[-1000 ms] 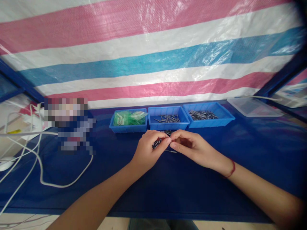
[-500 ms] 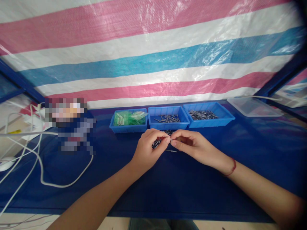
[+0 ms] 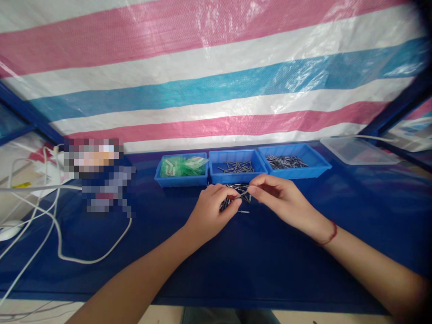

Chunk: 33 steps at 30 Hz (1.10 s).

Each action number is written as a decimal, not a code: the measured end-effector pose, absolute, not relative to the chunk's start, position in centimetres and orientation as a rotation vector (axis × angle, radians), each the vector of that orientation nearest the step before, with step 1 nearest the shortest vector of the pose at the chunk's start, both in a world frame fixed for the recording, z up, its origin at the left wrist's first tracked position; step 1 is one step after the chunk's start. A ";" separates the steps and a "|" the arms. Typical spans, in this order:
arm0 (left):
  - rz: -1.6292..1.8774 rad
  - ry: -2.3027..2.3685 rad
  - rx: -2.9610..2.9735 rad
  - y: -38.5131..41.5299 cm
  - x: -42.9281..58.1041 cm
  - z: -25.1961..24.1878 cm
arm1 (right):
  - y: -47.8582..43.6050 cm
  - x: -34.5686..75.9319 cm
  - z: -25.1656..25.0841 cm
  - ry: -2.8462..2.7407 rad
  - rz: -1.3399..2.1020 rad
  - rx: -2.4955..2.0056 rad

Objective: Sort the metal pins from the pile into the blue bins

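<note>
Left hand [image 3: 209,212] closed round pin bundle [image 3: 224,205]; right hand [image 3: 281,201] pinching single pin [image 3: 245,194] (blue mat [image 3: 236,265] beneath).

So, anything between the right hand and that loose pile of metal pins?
Nothing visible: the right hand is at the pile of small grey metal pins, pinching one thin pin; the left hand rests beside it.

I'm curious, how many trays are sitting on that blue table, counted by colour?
Blue trays: 3 (one with green pieces, two with metal pins)
Clear tray: 1
Total: 4
</note>
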<state>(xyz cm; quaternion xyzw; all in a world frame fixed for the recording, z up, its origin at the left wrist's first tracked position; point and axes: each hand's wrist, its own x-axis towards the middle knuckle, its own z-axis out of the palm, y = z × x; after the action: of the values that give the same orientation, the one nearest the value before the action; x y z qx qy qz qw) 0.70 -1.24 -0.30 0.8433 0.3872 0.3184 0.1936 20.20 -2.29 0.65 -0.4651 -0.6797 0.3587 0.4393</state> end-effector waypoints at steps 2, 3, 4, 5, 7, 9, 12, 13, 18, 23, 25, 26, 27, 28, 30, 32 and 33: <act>0.829 1.108 2.434 -1.2 0.7 -0.5 | -1.6 21.3 0.8 -1.681 0.717 -1.234; 0.791 1.113 2.467 -1.2 0.6 -0.5 | -1.2 22.0 0.9 -1.669 0.605 -1.282; 0.750 1.114 2.500 -1.3 0.6 -0.5 | -0.8 22.9 1.0 -1.650 0.475 -1.335; 0.708 1.112 2.530 -1.3 0.5 -0.5 | -0.3 24.0 1.1 -1.632 0.348 -1.402; 0.625 1.109 2.581 -1.3 0.4 -0.5 | 0.7 26.1 1.0 -1.592 0.093 -1.551; 0.550 1.098 2.621 -1.3 0.2 -0.5 | 1.5 28.2 0.8 -1.604 -0.073 -1.688; 0.491 1.080 2.665 -1.2 0.1 -0.7 | 2.5 30.6 0.1 -1.619 -0.171 -1.827; 0.486 1.073 2.677 -1.2 0.1 -0.8 | 2.6 31.0 -0.2 -1.625 -0.179 -1.849; 0.494 1.048 2.731 -1.0 0.0 -1.0 | 2.5 30.4 -0.1 -1.697 -0.196 -1.792; 0.506 1.064 2.803 -1.1 0.2 -1.0 | 0.3 25.9 1.4 -1.825 -0.119 -1.515; 0.500 1.084 2.852 -1.1 0.3 -1.0 | -0.8 23.9 1.6 -2.035 0.097 -1.354; 0.498 1.094 2.878 -1.1 0.3 -1.1 | -1.4 23.0 1.6 -2.158 0.211 -1.286; 0.500 1.104 2.900 -1.1 0.3 -1.1 | -1.8 22.2 1.5 -2.251 0.285 -1.239; 0.507 1.114 2.914 -1.1 0.3 -1.0 | -2.1 21.6 1.4 -2.317 0.340 -1.210; 0.531 1.129 2.913 -1.1 0.3 -0.9 | -2.5 20.7 0.9 -2.399 0.420 -1.161; 0.552 1.136 2.873 -1.1 0.3 -0.7 | -2.6 20.3 0.5 -2.417 0.486 -1.119; 0.566 1.131 2.841 -1.1 0.3 -0.5 | -2.5 20.2 0.3 -2.406 0.514 -1.102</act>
<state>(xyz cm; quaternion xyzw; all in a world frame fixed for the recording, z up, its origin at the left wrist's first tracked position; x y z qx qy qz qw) 0.32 -1.10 -0.54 0.9135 0.3636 0.1820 0.0159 20.17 -2.54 0.32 -0.3988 -0.8704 0.1860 0.2208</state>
